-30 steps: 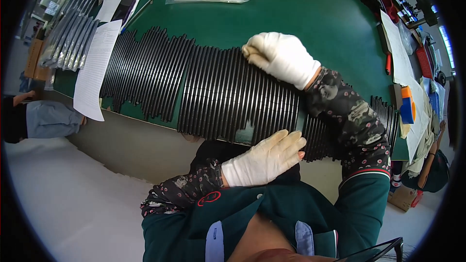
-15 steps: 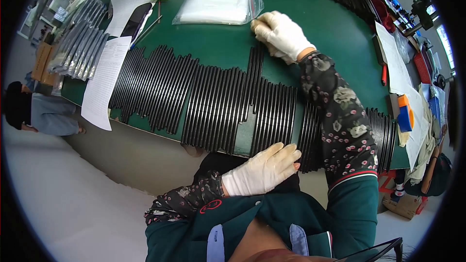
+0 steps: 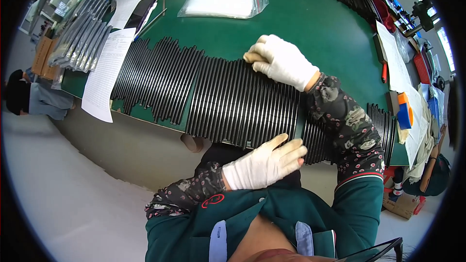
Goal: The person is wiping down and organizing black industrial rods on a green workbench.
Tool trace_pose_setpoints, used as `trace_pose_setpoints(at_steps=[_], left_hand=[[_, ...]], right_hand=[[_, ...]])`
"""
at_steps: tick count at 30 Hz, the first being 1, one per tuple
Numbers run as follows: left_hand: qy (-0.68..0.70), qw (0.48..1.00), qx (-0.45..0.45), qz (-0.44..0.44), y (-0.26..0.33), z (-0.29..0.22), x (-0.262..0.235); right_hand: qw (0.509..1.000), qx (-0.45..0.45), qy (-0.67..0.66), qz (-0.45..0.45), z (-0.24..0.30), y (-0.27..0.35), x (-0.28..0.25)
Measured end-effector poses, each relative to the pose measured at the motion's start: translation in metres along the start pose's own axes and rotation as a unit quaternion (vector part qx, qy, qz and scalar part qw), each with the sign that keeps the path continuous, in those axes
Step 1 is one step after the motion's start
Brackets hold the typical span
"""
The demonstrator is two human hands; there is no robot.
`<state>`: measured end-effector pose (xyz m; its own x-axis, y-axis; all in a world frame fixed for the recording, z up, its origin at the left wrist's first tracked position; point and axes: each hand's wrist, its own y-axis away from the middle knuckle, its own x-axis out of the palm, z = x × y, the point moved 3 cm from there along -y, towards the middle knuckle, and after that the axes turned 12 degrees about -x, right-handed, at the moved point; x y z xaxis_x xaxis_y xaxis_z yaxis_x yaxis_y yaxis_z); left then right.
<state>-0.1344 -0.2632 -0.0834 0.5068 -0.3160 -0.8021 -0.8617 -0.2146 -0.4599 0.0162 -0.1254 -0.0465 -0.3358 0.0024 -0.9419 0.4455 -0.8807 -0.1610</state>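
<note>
A row of slim black rods lies side by side across the green table, with light marks along their middles. My right hand, in a white glove, is at the far ends of this row. Its fingers are curled in, and whether they grip a rod is hidden. At the near ends of the same rods, by the table's front edge, my gloved left hand has its fingers stretched out. Another group of black rods lies left of the row. More rods are to the right, partly under my right sleeve.
A clear bag of white material lies at the back. Printed sheets, a phone and bagged parts are on the left. An orange and blue tape roll stands right. A person is beyond the left edge.
My right hand has come nearer, from beyond the rods to their far ends. The rods that stuck out have slid toward me, level with the row. My left hand stays open at the near ends.
</note>
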Motion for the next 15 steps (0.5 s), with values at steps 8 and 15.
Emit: trace_pose_setpoints(at_steps=[8,15], left_hand=[[0.023,0.987,-0.127,0.099,0.049,0.038,-0.025],[0.011,0.983,-0.107,0.149,0.02,0.035,-0.037]], right_hand=[[0.929,-0.346,-0.125,0.039,0.084,0.035,0.026],[0.968,-0.18,0.018,-0.172,0.018,-0.014,0.006]])
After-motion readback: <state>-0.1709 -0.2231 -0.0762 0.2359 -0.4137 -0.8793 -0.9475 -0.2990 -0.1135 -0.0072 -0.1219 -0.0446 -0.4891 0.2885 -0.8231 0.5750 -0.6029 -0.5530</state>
